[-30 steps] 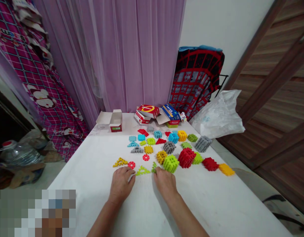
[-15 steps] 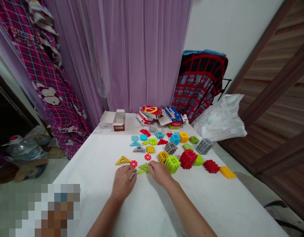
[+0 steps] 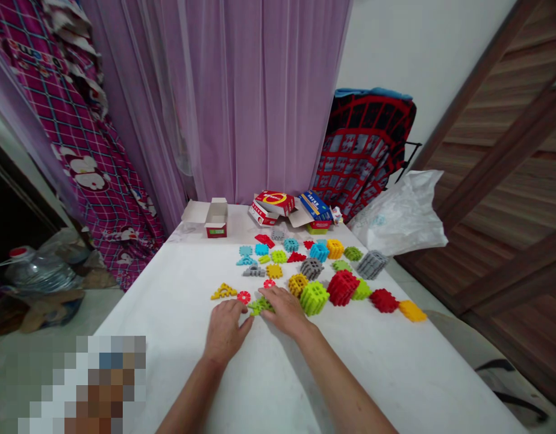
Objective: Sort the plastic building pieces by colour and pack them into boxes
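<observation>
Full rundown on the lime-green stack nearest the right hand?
The lime-green stack is a chunky block of notched, square-looking plates lined up together, apparently plastic. Its exposed face has window-like openings; its edges are toothed. It sits on the white table, plates apparently on edge. A yellow stack is behind its left side, a red stack to its right; contact with the yellow one is unclear. The right hand isn't holding it.

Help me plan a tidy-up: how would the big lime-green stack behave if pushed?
The lime-green stack probably won't roll far, given its squarish outline. Its layers might shift apart, as seams show between them. The crisp notched edges suggest stiff plastic.
</observation>
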The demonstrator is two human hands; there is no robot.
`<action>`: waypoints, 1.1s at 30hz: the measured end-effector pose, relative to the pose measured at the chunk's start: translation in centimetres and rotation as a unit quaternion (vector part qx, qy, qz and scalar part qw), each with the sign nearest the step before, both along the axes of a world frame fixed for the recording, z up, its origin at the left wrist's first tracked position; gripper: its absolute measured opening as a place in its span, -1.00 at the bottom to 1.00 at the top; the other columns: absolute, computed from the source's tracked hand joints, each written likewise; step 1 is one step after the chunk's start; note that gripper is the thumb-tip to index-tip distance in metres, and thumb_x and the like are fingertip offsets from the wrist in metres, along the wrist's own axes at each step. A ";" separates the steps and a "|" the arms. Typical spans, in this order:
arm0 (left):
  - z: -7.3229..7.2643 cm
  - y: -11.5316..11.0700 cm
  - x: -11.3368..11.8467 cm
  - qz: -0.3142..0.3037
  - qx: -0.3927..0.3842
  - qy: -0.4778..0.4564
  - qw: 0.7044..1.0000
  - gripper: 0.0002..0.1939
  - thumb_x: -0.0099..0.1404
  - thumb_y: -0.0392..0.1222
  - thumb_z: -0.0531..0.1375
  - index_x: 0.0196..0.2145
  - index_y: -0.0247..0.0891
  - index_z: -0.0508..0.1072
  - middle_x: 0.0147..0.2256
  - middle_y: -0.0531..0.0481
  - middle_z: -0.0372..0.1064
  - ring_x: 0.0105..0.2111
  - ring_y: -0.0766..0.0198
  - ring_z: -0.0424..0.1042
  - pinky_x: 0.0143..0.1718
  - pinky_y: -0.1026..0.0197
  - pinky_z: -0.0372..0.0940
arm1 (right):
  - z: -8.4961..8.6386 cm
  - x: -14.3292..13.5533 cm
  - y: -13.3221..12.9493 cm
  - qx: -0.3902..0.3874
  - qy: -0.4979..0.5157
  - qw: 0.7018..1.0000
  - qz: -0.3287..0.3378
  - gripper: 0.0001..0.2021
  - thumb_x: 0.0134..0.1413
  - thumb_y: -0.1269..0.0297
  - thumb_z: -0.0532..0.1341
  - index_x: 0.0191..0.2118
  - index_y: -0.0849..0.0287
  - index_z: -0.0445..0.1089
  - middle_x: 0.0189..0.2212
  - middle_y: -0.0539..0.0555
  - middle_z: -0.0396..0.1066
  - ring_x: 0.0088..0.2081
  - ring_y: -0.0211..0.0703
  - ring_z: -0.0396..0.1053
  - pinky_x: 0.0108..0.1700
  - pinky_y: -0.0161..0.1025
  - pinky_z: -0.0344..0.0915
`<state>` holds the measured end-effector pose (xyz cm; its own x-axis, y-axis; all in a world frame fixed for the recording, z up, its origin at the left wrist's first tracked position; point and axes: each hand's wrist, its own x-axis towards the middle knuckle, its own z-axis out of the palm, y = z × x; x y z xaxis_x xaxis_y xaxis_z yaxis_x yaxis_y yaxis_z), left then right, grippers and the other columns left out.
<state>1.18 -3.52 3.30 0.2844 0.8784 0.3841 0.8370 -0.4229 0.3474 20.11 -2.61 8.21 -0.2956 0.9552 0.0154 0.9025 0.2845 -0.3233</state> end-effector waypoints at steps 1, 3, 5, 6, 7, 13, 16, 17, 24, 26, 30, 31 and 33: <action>0.0 0.0 0.0 0.001 0.000 0.000 1.000 -0.92 0.25 -0.13 0.21 -0.33 -0.16 0.43 -0.29 -0.01 0.46 -0.20 0.11 0.42 -0.14 0.06 0.24 | 0.0 -0.1 0.1 -0.010 0.001 1.000 0.007 -0.55 0.12 0.24 0.21 0.16 0.02 0.33 0.05 0.10 0.41 0.08 -0.05 0.31 0.08 -0.20 0.19; 0.0 0.1 0.0 0.002 0.000 0.001 1.000 -0.92 0.26 -0.13 0.20 -0.34 -0.16 0.41 -0.30 0.00 0.46 -0.22 0.13 0.42 -0.15 0.07 0.24 | 0.1 -0.2 0.3 -0.027 0.002 1.000 0.010 -0.62 0.12 0.30 0.18 0.08 0.01 0.40 0.01 0.08 0.45 0.06 -0.06 0.33 0.06 -0.21 0.19; -0.1 0.2 0.0 0.004 0.001 0.001 1.000 -0.91 0.27 -0.12 0.20 -0.33 -0.16 0.41 -0.30 0.00 0.46 -0.22 0.13 0.42 -0.15 0.08 0.23 | 0.2 -0.2 0.4 -0.032 0.010 0.999 0.010 -0.64 0.11 0.34 0.17 0.04 0.02 0.43 0.00 0.08 0.47 0.06 -0.08 0.34 0.06 -0.22 0.19; -0.1 0.2 0.0 0.006 0.002 0.002 1.000 -0.91 0.27 -0.12 0.20 -0.33 -0.17 0.41 -0.30 -0.01 0.46 -0.22 0.12 0.42 -0.15 0.07 0.23 | 0.2 -0.2 0.5 -0.032 0.018 0.999 0.009 -0.64 0.10 0.36 0.17 0.04 0.02 0.43 0.01 0.08 0.47 0.06 -0.08 0.35 0.07 -0.22 0.19; -0.2 0.3 0.0 0.007 0.002 0.002 1.000 -0.91 0.27 -0.12 0.20 -0.32 -0.17 0.41 -0.30 -0.01 0.46 -0.21 0.12 0.42 -0.15 0.07 0.23 | 0.3 -0.1 0.6 -0.031 0.026 0.999 0.009 -0.62 0.10 0.37 0.18 0.05 0.03 0.43 0.02 0.07 0.47 0.07 -0.08 0.35 0.08 -0.23 0.19; -0.7 0.4 -0.1 0.009 0.007 0.001 1.000 -0.84 0.29 -0.11 0.20 -0.19 -0.17 0.44 -0.21 -0.05 0.49 -0.15 0.09 0.43 -0.10 0.04 0.25 | 0.0 0.5 0.8 -0.025 0.059 0.998 0.007 -0.59 0.09 0.38 0.19 0.08 0.04 0.41 0.06 0.06 0.45 0.09 -0.10 0.35 0.13 -0.22 0.18; -0.8 0.5 -0.2 0.004 0.012 0.000 1.000 -0.78 0.28 -0.12 0.21 -0.11 -0.15 0.45 -0.15 -0.06 0.49 -0.11 0.07 0.43 -0.08 0.02 0.26 | -0.1 0.7 0.7 -0.031 0.045 0.998 0.008 -0.61 0.10 0.37 0.19 0.07 0.04 0.43 0.04 0.06 0.47 0.07 -0.09 0.36 0.12 -0.22 0.18; -0.8 0.5 -0.2 -0.001 0.012 0.000 1.000 -0.80 0.28 -0.13 0.21 -0.12 -0.14 0.46 -0.15 -0.05 0.49 -0.12 0.08 0.43 -0.07 0.02 0.26 | -0.1 0.7 0.6 -0.034 0.038 0.999 0.010 -0.62 0.10 0.37 0.19 0.06 0.04 0.43 0.03 0.06 0.47 0.07 -0.09 0.36 0.11 -0.23 0.19; -0.5 0.6 -0.3 -0.031 0.018 0.006 0.999 -0.86 0.32 -0.13 0.17 -0.25 -0.09 0.54 -0.24 -0.03 0.48 -0.20 0.14 0.43 -0.12 0.06 0.27 | 0.3 0.2 0.1 -0.028 -0.011 0.999 0.024 -0.64 0.10 0.32 0.19 0.04 0.00 0.41 -0.02 0.06 0.45 0.04 -0.09 0.34 0.04 -0.25 0.19; -0.5 0.6 -0.3 -0.034 0.019 0.008 0.999 -0.85 0.33 -0.13 0.15 -0.25 -0.09 0.55 -0.25 -0.03 0.48 -0.21 0.15 0.43 -0.12 0.06 0.28 | 0.3 0.1 0.1 -0.027 -0.023 0.999 0.022 -0.65 0.11 0.36 0.17 0.03 0.00 0.41 -0.05 0.07 0.45 0.02 -0.10 0.35 0.01 -0.25 0.20; -0.4 0.5 -0.2 -0.034 0.022 0.008 0.999 -0.84 0.33 -0.15 0.15 -0.25 -0.08 0.55 -0.25 -0.02 0.49 -0.20 0.16 0.43 -0.11 0.06 0.27 | 0.1 0.0 0.2 -0.024 -0.036 0.999 0.028 -0.65 0.10 0.37 0.16 0.02 0.06 0.41 -0.08 0.11 0.46 -0.01 -0.08 0.37 -0.02 -0.24 0.20; -0.4 0.5 -0.2 -0.032 0.023 0.007 0.999 -0.85 0.33 -0.15 0.15 -0.25 -0.08 0.55 -0.25 -0.02 0.49 -0.20 0.16 0.43 -0.11 0.06 0.27 | 0.0 0.1 0.3 -0.023 -0.037 0.999 0.028 -0.65 0.09 0.37 0.16 0.02 0.08 0.41 -0.08 0.12 0.46 -0.01 -0.07 0.37 -0.02 -0.24 0.21; -0.4 0.4 -0.2 -0.028 0.024 0.005 0.999 -0.86 0.32 -0.14 0.17 -0.25 -0.07 0.55 -0.25 -0.01 0.49 -0.19 0.15 0.43 -0.11 0.06 0.27 | 0.0 0.2 0.3 -0.023 -0.034 0.999 0.021 -0.63 0.07 0.36 0.16 0.04 0.11 0.39 -0.06 0.15 0.46 -0.01 -0.05 0.37 -0.02 -0.23 0.21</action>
<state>0.98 -3.09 2.91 0.3366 0.8418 0.4220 0.8153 -0.4848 0.3167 20.32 -2.32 8.17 -0.3343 0.9411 -0.0506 0.9106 0.3087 -0.2749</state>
